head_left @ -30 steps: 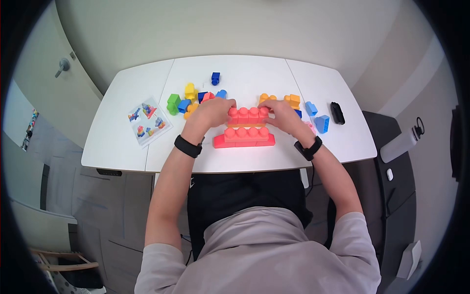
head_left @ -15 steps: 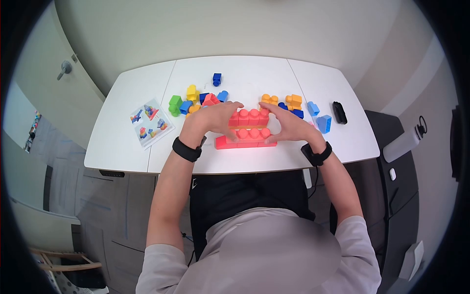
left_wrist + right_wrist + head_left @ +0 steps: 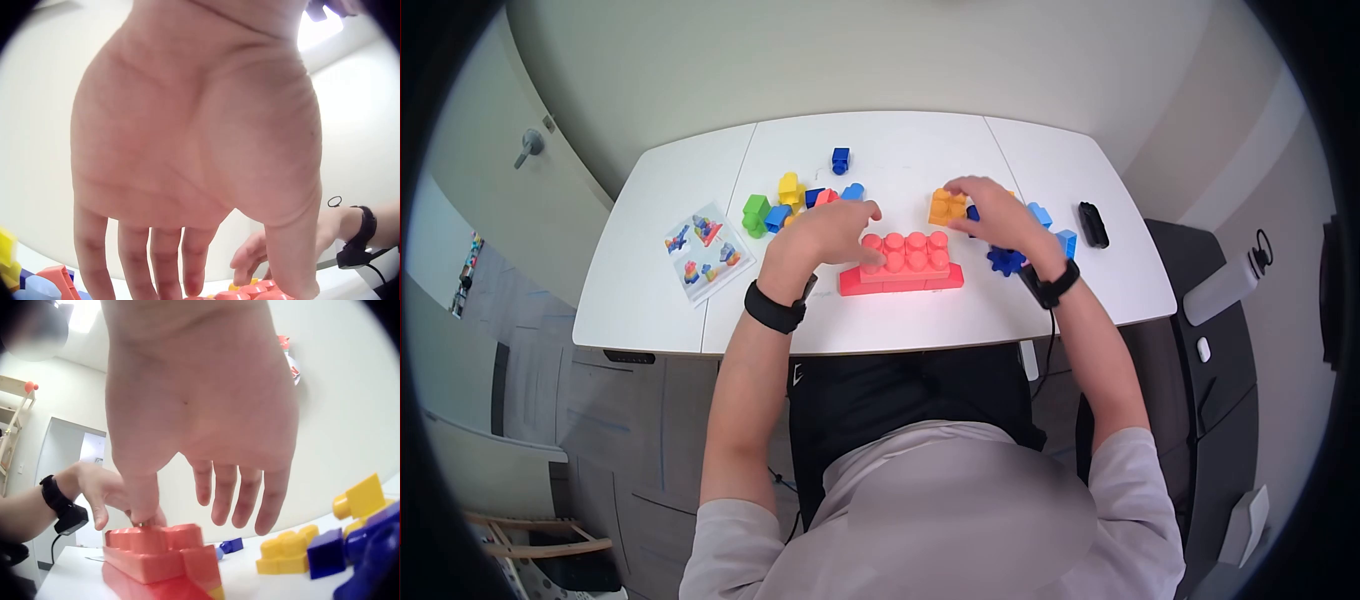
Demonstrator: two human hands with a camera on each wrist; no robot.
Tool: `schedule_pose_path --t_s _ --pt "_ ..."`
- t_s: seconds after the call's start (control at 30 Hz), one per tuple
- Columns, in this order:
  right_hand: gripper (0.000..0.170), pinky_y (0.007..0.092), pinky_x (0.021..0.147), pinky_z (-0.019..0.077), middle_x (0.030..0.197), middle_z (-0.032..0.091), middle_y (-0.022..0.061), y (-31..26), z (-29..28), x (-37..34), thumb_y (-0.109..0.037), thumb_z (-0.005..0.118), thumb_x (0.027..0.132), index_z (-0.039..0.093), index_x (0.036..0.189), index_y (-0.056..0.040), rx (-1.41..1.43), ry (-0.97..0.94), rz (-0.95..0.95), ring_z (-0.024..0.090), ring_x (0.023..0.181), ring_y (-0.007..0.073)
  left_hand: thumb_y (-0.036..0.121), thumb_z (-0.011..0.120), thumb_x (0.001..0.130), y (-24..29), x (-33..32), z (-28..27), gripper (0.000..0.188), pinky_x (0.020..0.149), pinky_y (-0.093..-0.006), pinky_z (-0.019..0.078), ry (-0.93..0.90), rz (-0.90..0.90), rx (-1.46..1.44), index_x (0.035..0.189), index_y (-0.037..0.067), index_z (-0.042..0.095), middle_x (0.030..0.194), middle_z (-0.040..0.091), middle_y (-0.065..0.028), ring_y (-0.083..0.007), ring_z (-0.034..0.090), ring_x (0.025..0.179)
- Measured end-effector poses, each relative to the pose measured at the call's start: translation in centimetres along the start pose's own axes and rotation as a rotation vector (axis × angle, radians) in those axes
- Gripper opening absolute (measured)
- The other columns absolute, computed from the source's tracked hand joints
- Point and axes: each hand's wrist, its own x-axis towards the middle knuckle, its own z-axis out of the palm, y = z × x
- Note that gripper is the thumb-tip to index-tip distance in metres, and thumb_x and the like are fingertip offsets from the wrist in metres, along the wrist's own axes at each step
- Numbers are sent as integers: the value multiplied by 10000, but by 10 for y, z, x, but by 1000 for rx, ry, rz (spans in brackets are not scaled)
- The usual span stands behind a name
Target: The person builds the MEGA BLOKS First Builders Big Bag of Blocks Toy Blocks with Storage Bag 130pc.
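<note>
I am seeing the red block stack [image 3: 905,272] sitting mid-table near the front edge of the white table [image 3: 930,325], showing two rows of studs above a long base with sloping ends. The left hand [image 3: 832,238] is hovering at the stack's left end, fingers straight and spread, gripping nothing; I am not managing to tell whether its thumb is touching the studs. The right hand [image 3: 1000,217] is hovering by the yellow-orange block [image 3: 945,207], behind and right of the stack, fingers loosely extended and gripping nothing. A dark blue gear-shaped block [image 3: 1005,262] is lying right of the stack. Farther left, a green block [image 3: 756,215] is standing near a picture sheet [image 3: 710,252].
</note>
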Motion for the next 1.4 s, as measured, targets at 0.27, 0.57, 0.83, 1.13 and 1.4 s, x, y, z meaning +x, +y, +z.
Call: schedule_pose_path --t_s 0.27,0.57,0.83,1.13,1.4 --pt "583 423 941 571 1113 734 119 16 12 38 -256 867 760 651 1267 -67 -596 -125 253 651 1138 310 339 795 868 -9 1 -2 616 966 -379 531 -28 -8 19 1375 60 584 1264 681 -133 -289 665 1165" --pt "524 417 960 552 1142 724 109 10 -15 30 -265 860 768 687 1217 -58 -460 53 175 633 1142 306 311 827 837 -10 -1 -4 642 963 -387 536 -32 -23 23 1374 57 584 1265 684 -136 -293 668 1166" --pt "555 402 989 538 1175 715 131 -66 -27 -3 -202 868 767 683 1266 -44 -77 -2 -134 625 1165 302 292 846 812 -9 4 0 534 947 -386 542 -81 15 28 1260 59 672 1219 706 -153 -294 675 1149" --pt "571 413 971 544 1209 702 152 -77 -10 -2 -169 860 783 650 1293 -23 -135 -184 -96 636 1165 325 293 823 838 -10 6 0 491 932 -382 550 -88 15 60 1242 51 684 1190 719 -154 -299 689 1109" --pt "642 430 1013 535 1261 693 144 24 17 47 -301 833 825 591 1360 -43 -299 -92 83 625 1216 338 405 839 805 -6 -1 0 648 948 -397 549 -32 -35 37 1313 47 657 1236 712 -155 -296 685 1136"
